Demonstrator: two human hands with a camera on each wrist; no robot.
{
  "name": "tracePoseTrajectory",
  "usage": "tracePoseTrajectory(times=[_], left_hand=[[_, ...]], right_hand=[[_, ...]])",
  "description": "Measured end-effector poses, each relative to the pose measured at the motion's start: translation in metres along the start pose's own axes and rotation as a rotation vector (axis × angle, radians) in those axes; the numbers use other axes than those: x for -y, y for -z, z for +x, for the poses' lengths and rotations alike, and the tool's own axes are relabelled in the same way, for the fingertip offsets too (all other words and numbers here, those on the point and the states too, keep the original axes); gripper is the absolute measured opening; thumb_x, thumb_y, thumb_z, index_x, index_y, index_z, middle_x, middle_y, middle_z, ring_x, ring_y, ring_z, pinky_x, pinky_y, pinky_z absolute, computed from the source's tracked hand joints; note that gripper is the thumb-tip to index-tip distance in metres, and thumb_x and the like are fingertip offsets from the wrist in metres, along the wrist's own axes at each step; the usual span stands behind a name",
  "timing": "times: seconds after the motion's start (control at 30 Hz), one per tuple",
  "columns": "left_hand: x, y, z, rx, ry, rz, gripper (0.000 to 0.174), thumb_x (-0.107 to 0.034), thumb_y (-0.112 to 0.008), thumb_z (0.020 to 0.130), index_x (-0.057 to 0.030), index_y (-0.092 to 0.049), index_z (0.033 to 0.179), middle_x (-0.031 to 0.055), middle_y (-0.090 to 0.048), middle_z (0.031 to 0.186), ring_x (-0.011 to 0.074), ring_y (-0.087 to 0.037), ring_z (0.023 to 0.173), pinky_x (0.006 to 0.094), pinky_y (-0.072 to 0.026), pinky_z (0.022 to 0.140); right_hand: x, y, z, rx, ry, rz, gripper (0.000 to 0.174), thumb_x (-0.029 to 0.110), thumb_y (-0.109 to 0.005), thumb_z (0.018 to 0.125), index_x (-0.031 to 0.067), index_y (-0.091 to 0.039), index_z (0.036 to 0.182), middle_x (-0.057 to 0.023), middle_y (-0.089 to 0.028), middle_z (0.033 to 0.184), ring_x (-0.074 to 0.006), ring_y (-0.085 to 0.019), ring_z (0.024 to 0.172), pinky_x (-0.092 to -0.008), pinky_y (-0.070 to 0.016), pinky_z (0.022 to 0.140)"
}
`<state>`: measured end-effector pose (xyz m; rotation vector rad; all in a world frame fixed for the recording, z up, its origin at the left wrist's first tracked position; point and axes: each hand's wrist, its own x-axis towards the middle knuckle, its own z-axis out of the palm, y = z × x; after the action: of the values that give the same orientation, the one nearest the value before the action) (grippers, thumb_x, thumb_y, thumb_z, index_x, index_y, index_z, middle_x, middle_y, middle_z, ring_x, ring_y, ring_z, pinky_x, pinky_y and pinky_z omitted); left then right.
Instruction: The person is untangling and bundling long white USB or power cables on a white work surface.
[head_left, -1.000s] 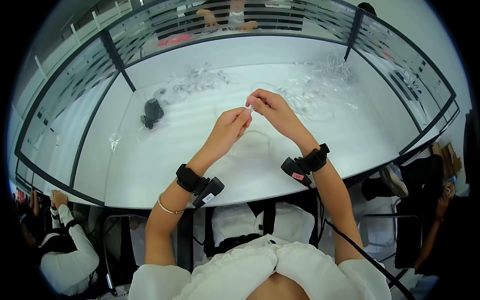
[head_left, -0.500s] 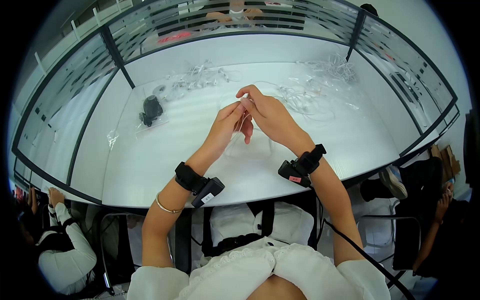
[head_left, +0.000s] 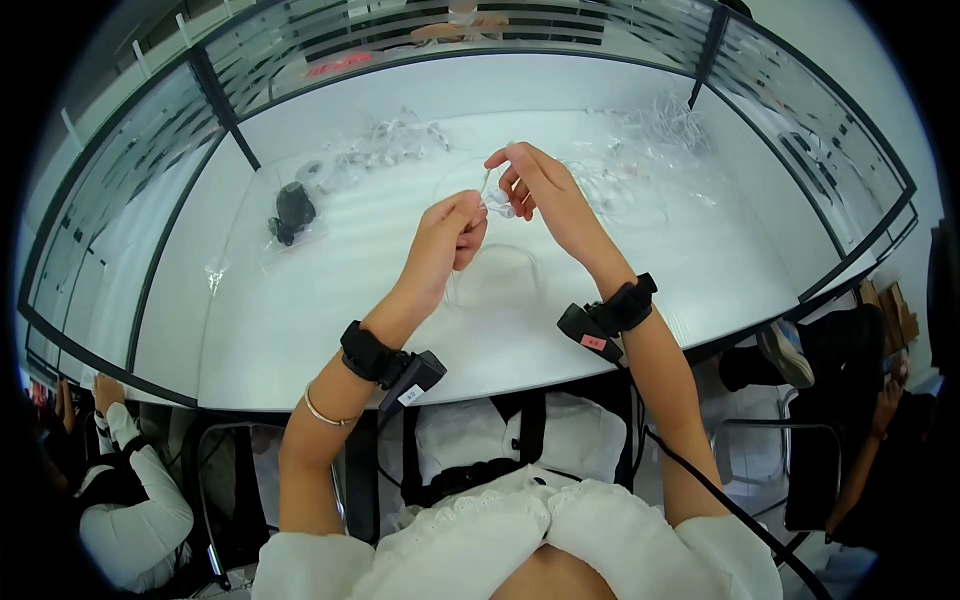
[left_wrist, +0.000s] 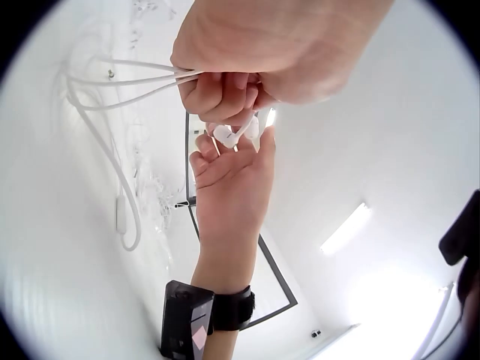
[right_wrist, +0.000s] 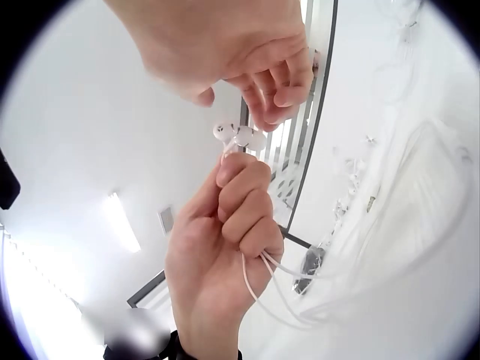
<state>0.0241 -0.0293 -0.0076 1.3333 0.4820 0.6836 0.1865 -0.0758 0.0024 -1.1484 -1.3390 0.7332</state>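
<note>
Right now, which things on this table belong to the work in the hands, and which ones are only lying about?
In hand: white earphones, their cable gripped by the left hand, the buds pinched by the right hand.
Lying about: black item in a clear bag; far-left cable heap; far-right cable heap; all on the white table.

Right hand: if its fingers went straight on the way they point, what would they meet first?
The earbuds sticking out above the left hand; the gap looks tiny, perhaps none.
</note>
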Motion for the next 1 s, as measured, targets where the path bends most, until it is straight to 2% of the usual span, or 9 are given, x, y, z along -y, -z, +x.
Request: tracePoseTrajectory(times=[0.1, 0.2, 0.27, 0.43, 0.5, 0.63, 0.73, 0.83, 1.0], left_hand=[[0.000, 0.001, 0.008, 0.014, -0.008, -0.009, 0.033, -0.034, -0.044, 0.098, -0.0133, -0.038, 0.072, -0.0074, -0.029, 0.061, 0.0020, -0.019, 0.050, 0.0212, -0.0131, 0.043], [0.003, -0.002, 0.001, 0.013, 0.025, -0.012, 0.030, -0.032, -0.044, 0.098, -0.0131, -0.040, 0.074, -0.0077, -0.030, 0.063, 0.0015, -0.020, 0.051, 0.0206, -0.0134, 0.043], [0.001, -0.005, 0.002, 0.027, 0.009, -0.015, 0.030, -0.032, -0.044, 0.098, -0.0126, -0.041, 0.075, -0.0076, -0.030, 0.063, 0.0015, -0.020, 0.051, 0.0206, -0.0136, 0.043], [0.009, -0.008, 0.007, -0.179, -0.080, 0.143, 0.033, -0.033, -0.043, 0.099, -0.0054, -0.054, 0.083, -0.0067, -0.035, 0.057, 0.0012, -0.025, 0.046, 0.0202, -0.0197, 0.042], [0.005, -0.012, 0.004, -0.142, -0.108, 0.184, 0.034, -0.033, -0.043, 0.099, -0.0048, -0.054, 0.084, -0.0069, -0.035, 0.057, 0.0012, -0.026, 0.046, 0.0198, -0.0203, 0.042], [0.004, -0.012, 0.003, -0.063, -0.069, 0.209, 0.036, -0.034, -0.043, 0.099, -0.0048, -0.052, 0.081, -0.0077, -0.034, 0.057, 0.0014, -0.024, 0.047, 0.0198, -0.0195, 0.042], [0.005, -0.008, 0.004, 0.013, -0.056, 0.188, 0.035, -0.033, -0.042, 0.099, -0.0054, -0.052, 0.081, -0.0084, -0.031, 0.056, 0.0017, -0.022, 0.047, 0.0207, -0.0170, 0.042], [0.001, -0.006, 0.003, 0.062, -0.005, 0.153, 0.032, -0.033, -0.043, 0.098, -0.0079, -0.051, 0.080, -0.0098, -0.026, 0.058, 0.0019, -0.018, 0.048, 0.0217, -0.0131, 0.044], [-0.003, -0.007, -0.001, 0.119, 0.047, 0.114, 0.031, -0.032, -0.044, 0.097, -0.0105, -0.049, 0.076, -0.0101, -0.023, 0.058, 0.0025, -0.017, 0.050, 0.0224, -0.0120, 0.045]], right_hand=[[0.012, -0.004, -0.003, 0.040, -0.083, -0.083, 0.037, 0.040, -0.049, 0.094, 0.0038, -0.057, 0.092, -0.0030, -0.054, 0.066, -0.0093, -0.045, 0.055, -0.0252, -0.0361, 0.051], [0.001, -0.012, -0.001, 0.066, 0.034, -0.118, 0.035, 0.038, -0.049, 0.094, 0.0048, -0.058, 0.094, -0.0002, -0.053, 0.065, -0.0072, -0.046, 0.054, -0.0213, -0.0356, 0.051], [0.002, -0.015, -0.001, 0.024, 0.020, -0.099, 0.032, 0.035, -0.052, 0.094, 0.0039, -0.056, 0.091, -0.0008, -0.056, 0.064, -0.0068, -0.045, 0.053, -0.0210, -0.0345, 0.050], [-0.002, -0.013, 0.001, 0.054, -0.052, -0.053, 0.028, 0.032, -0.055, 0.093, 0.0041, -0.054, 0.091, -0.0019, -0.056, 0.061, -0.0060, -0.047, 0.054, -0.0208, -0.0361, 0.049], [-0.005, -0.014, 0.001, 0.049, 0.004, -0.136, 0.027, 0.030, -0.056, 0.093, 0.0036, -0.054, 0.089, -0.0032, -0.056, 0.060, -0.0067, -0.053, 0.056, -0.0202, -0.0392, 0.052], [-0.013, -0.012, 0.005, 0.029, 0.082, -0.027, 0.028, 0.028, -0.058, 0.092, 0.0025, -0.052, 0.083, -0.0046, -0.059, 0.061, -0.0080, -0.057, 0.059, -0.0224, -0.0409, 0.054], [-0.009, -0.011, 0.003, -0.004, 0.094, -0.127, 0.029, 0.028, -0.058, 0.092, 0.0035, -0.050, 0.079, -0.0050, -0.058, 0.062, -0.0085, -0.056, 0.058, -0.0228, -0.0418, 0.054], [-0.001, -0.015, 0.000, -0.033, 0.083, -0.066, 0.030, 0.027, -0.057, 0.092, 0.0040, -0.047, 0.076, -0.0029, -0.053, 0.061, -0.0074, -0.049, 0.056, -0.0218, -0.0380, 0.053], [0.000, -0.004, 0.004, -0.227, 0.269, -0.298, 0.029, 0.025, -0.059, 0.091, 0.0029, -0.047, 0.077, 0.0020, -0.041, 0.060, -0.0058, -0.035, 0.057, -0.0215, -0.0282, 0.051]])
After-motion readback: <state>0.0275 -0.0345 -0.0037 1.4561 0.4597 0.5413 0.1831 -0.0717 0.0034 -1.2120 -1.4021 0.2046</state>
